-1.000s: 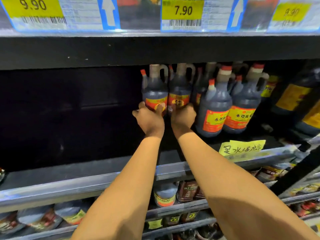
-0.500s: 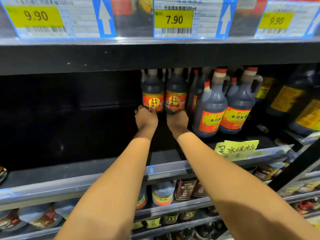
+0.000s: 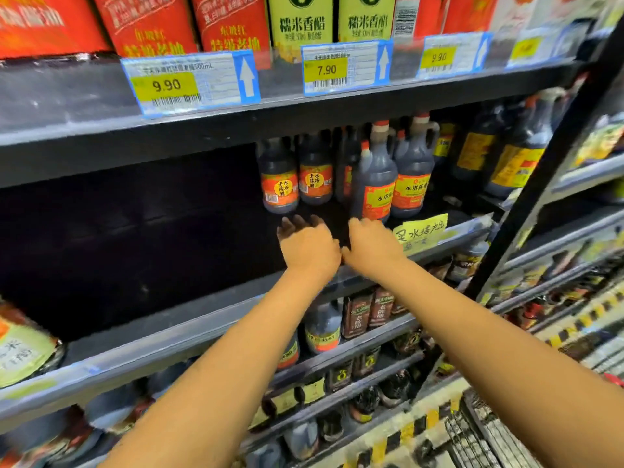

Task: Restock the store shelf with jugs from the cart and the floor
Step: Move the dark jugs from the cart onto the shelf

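Head view, two jugs [image 3: 277,157] upright, labels [image 3: 280,190] outward, left hand [image 3: 309,246] and right hand [image 3: 371,244] empty, seemingly slack-fingered.

Price tags line the upper shelf edge: the eleven o'clock tag [image 3: 164,85] reads 9.90 and 500mL, the twelve o'clock tag [image 3: 326,69] 7.90, the one o'clock tag [image 3: 439,57] 9.90, each beside a white up-arrow. Green cartons [image 3: 300,23] at twelve carry 糯米香醋. Small jugs [image 3: 280,187] near centre read 水塔老陈醋; larger jugs [image 3: 380,197], at their three o'clock, 水塔陈. A yellow handwritten note [image 3: 420,231] includes 水塔.
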Demonstrator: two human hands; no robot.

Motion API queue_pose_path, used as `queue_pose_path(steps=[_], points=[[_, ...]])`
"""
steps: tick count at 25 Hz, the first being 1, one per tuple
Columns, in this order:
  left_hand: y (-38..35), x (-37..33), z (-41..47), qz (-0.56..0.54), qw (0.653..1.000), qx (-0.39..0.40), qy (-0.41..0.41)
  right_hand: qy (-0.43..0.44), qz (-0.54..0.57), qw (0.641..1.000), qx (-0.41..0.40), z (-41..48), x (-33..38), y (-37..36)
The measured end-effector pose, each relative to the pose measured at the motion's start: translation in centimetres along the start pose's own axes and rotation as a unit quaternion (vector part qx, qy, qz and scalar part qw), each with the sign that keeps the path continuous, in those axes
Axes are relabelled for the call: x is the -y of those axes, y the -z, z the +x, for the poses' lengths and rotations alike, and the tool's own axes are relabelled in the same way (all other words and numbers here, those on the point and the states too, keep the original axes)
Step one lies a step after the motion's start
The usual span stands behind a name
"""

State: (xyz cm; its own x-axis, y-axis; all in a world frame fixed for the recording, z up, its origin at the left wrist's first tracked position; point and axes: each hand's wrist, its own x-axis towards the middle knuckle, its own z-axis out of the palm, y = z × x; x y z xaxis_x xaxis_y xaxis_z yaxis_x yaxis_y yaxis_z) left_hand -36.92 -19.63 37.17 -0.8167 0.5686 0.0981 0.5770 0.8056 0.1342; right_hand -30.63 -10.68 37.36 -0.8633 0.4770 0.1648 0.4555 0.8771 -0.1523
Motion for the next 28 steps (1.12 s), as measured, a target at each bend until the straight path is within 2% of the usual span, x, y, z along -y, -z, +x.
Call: queue_pose_path(steps=[4,9,14,21,28], points=[[0.1,-2.6,-2.8,0.009,0.993,0.008,-0.120,-0.065,-0.013,0.997,-0.034,-5.4,-3.1,1.2],[-1.9,-8.8,-6.4,-0.008,0.969,0.000,-0.248,-0.214,-0.049,0.975,-0.034,-13.1,-9.7,0.8],[-7.5,-16.8,-11.6,-0.007,0.926,0.040,-0.376,-0.333,-0.017,0.943,0.019,-21.0,-17.2,-2.8],[-18.3,-27.1,-15.6,0.042,0.877,0.197,-0.435,-0.497,0.054,0.858,0.119,-31.0,-28.2,-9.0],[-27.0,-35.0,-16.2,0.077,0.832,0.306,-0.456,-0.594,0.095,0.779,0.179,-37.7,-38.0,-14.9]])
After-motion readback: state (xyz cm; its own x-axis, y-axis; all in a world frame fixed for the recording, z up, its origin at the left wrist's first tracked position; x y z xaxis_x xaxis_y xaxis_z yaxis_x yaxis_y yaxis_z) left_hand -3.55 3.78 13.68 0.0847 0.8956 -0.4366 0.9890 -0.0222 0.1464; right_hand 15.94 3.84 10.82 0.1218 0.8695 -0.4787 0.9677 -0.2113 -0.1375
